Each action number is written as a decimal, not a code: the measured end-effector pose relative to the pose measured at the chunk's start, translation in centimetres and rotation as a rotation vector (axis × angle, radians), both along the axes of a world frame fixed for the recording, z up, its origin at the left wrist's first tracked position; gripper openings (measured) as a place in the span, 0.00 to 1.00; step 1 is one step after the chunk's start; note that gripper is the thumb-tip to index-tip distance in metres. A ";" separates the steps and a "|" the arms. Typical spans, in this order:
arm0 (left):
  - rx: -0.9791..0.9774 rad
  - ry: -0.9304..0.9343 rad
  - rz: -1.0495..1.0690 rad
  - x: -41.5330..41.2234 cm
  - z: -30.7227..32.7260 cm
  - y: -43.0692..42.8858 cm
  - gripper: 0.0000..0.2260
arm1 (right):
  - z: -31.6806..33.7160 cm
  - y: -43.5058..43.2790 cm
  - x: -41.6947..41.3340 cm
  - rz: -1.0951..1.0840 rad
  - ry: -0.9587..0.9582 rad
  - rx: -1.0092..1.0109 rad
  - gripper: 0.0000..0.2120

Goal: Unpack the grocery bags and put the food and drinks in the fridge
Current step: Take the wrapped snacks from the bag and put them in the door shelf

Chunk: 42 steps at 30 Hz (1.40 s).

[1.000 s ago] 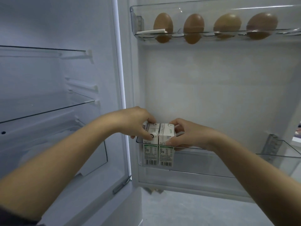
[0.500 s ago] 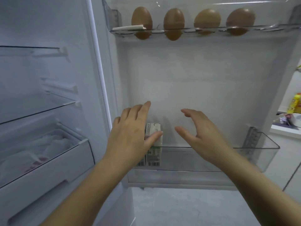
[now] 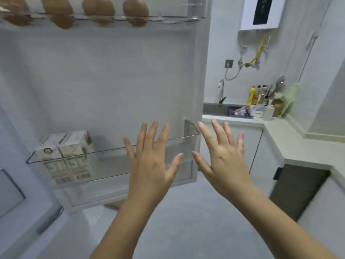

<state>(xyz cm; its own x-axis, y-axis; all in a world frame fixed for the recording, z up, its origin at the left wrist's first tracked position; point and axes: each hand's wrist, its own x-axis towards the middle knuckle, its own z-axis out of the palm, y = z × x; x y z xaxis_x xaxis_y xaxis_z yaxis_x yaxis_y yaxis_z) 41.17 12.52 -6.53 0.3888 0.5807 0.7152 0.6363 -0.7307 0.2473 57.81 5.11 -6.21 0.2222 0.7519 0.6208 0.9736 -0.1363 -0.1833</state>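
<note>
Left hand [image 3: 151, 161] and right hand [image 3: 222, 156] raised, fingers spread, holding nothing. Two white-and-green cartons [image 3: 67, 157] stood side by side at left end of clear plastic door shelf [image 3: 115, 163], apart from hands.

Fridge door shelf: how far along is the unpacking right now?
Done: two white cartons with green print stand side by side at the left end of the clear plastic door shelf; four brown eggs sit higher up the door. In hand: nothing, left hand and right hand are open, fingers spread, off the cartons. Left: no grocery bags are in view, so the remainder cannot be judged.
</note>
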 end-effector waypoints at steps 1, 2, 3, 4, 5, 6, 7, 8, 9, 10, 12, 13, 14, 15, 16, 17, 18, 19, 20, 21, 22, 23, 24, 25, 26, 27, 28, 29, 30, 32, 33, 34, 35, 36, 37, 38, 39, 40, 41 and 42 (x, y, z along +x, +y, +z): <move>-0.023 -0.015 -0.029 1.8 -0.7 -1.2 0.29 | -0.6 -1.7 1.6 -0.037 0.010 -0.024 0.32; -0.053 -0.035 -0.056 3.5 -1.5 -2.4 0.29 | -1.3 -3.4 3.1 -0.077 0.028 -0.046 0.32; -0.089 -0.055 -0.079 5.1 -2.3 -3.6 0.30 | -2.0 -5.2 4.6 -0.116 0.050 -0.065 0.33; -0.126 -0.068 -0.097 6.7 -3.2 -4.9 0.30 | -2.7 -7.0 6.0 -0.154 0.073 -0.083 0.33; -0.164 -0.074 -0.113 8.2 -4.2 -6.2 0.30 | -3.4 -8.8 7.4 -0.192 0.093 -0.103 0.33; -0.200 -0.070 -0.128 9.7 -5.2 -7.6 0.30 | -4.2 -10.6 8.6 -0.229 0.115 -0.123 0.33; -0.233 -0.055 -0.146 11.2 -6.1 -8.9 0.31 | -4.9 -12.3 9.8 -0.265 0.143 -0.142 0.32; -0.260 -0.031 -0.169 12.7 -6.9 -10.3 0.31 | -5.5 -14.0 10.9 -0.302 0.174 -0.159 0.33; -0.282 -0.008 -0.196 14.1 -7.4 -11.6 0.31 | -6.1 -15.6 11.8 -0.337 0.203 -0.172 0.33; -0.304 0.009 -0.225 15.4 -7.8 -12.8 0.31 | -6.6 -17.2 12.7 -0.369 0.228 -0.185 0.33; -0.366 0.030 -0.283 17.8 -8.2 -15.2 0.30 | -7.7 -20.2 14.2 -0.414 0.265 -0.202 0.32; -0.395 0.037 -0.310 19.0 -8.3 -16.4 0.30 | -8.1 -21.7 15.0 -0.432 0.272 -0.204 0.32; -0.415 0.042 -0.338 20.2 -8.4 -17.5 0.30 | -8.5 -23.1 15.8 -0.451 0.275 -0.205 0.32; -0.428 0.051 -0.367 21.3 -8.6 -18.6 0.30 | -8.8 -24.5 16.5 -0.474 0.280 -0.209 0.32; -0.436 0.067 -0.398 22.4 -8.8 -19.7 0.30 | -9.0 -26.0 17.3 -0.503 0.291 -0.217 0.32; -0.443 0.083 -0.425 23.3 -9.2 -20.6 0.30 | -9.3 -27.3 18.0 -0.532 0.300 -0.224 0.33; -0.450 0.099 -0.449 24.2 -9.5 -21.3 0.30 | -9.5 -28.6 18.6 -0.561 0.307 -0.229 0.33; -0.460 0.116 -0.473 25.1 -9.7 -22.0 0.30 | -9.7 -29.9 19.1 -0.593 0.311 -0.231 0.33; -0.473 0.131 -0.493 26.0 -9.9 -22.6 0.30 | -9.9 -31.1 19.7 -0.622 0.314 -0.236 0.33; -0.487 0.144 -0.514 26.9 -10.1 -23.2 0.30 | -10.2 -32.3 20.3 -0.650 0.315 -0.246 0.33; -0.498 0.155 -0.538 27.8 -10.2 -23.8 0.30 | -10.4 -33.4 20.9 -0.678 0.320 -0.260 0.33; -0.506 0.166 -0.568 28.7 -10.3 -24.4 0.30 | -10.6 -34.4 21.5 -0.705 0.330 -0.273 0.33; -0.513 0.174 -0.601 29.7 -10.4 -25.2 0.30 | -10.8 -35.4 22.1 -0.732 0.344 -0.280 0.33; -0.518 0.178 -0.637 30.8 -10.5 -25.9 0.30 | -10.9 -36.4 22.6 -0.758 0.357 -0.279 0.33; -0.522 0.182 -0.673 31.9 -10.7 -26.7 0.30 | -11.1 -37.4 23.2 -0.784 0.365 -0.273 0.33; -0.528 0.189 -0.707 33.1 -10.9 -27.6 0.30 | -11.2 -38.4 23.8 -0.811 0.371 -0.267 0.33; -0.536 0.200 -0.738 34.4 -11.1 -28.5 0.31 | -11.3 -39.4 24.4 -0.839 0.377 -0.264 0.33; -0.545 0.215 -0.769 35.7 -11.4 -29.5 0.31 | -11.5 -40.5 25.0 -0.870 0.385 -0.265 0.33; -0.552 0.231 -0.799 37.1 -11.7 -30.5 0.31 | -11.7 -41.6 25.8 -0.902 0.395 -0.272 0.33; -0.552 0.258 -0.870 40.0 -12.2 -32.6 0.31 | -12.1 -43.9 27.4 -0.969 0.418 -0.303 0.32; -0.549 0.272 -0.907 41.5 -12.4 -33.7 0.31 | -12.2 -45.0 28.4 -1.000 0.430 -0.311 0.32; -0.542 0.286 -0.943 43.0 -12.6 -34.7 0.31 | -12.4 -46.0 29.4 -1.029 0.440 -0.310 0.32; -0.535 0.301 -0.976 44.6 -12.8 -35.6 0.31 | -12.5 -47.0 30.5 -1.056 0.445 -0.307 0.32; -0.531 0.318 -1.010 46.2 -13.0 -36.6 0.31 | -12.6 -48.0 31.6 -1.082 0.448 -0.304 0.32; -0.530 0.334 -1.045 47.8 -13.1 -37.6 0.31 | -12.7 -49.0 32.7 -1.108 0.453 -0.306 0.32; -0.529 0.349 -1.081 49.5 -13.2 -38.6 0.31 | -12.7 -50.0 33.7 -1.132 0.459 -0.312 0.32; -0.526 0.361 -1.117 51.1 -13.2 -39.7 0.30 | -12.7 -51.1 34.7 -1.156 0.469 -0.322 0.32; -0.527 0.370 -1.154 52.6 -13.3 -40.9 0.30 | -12.7 -52.3 35.7 -1.178 0.484 -0.331 0.32; -0.530 0.379 -1.192 54.1 -13.4 -42.1 0.30 | -12.7 -53.5 36.5 -1.204 0.496 -0.336 0.32; -0.532 0.392 -1.233 55.5 -13.5 -43.4 0.30 | -12.8 -54.7 37.2 -1.234 0.505 -0.342 0.31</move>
<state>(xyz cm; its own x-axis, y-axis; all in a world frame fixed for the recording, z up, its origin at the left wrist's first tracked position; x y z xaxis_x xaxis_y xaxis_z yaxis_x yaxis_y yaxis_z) 96.71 -30.86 -20.02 0.9624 -0.1129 0.2472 -0.2477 -0.7390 0.6265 94.99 -49.58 -19.02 0.9951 0.0020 0.0992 0.0279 -0.9652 -0.2602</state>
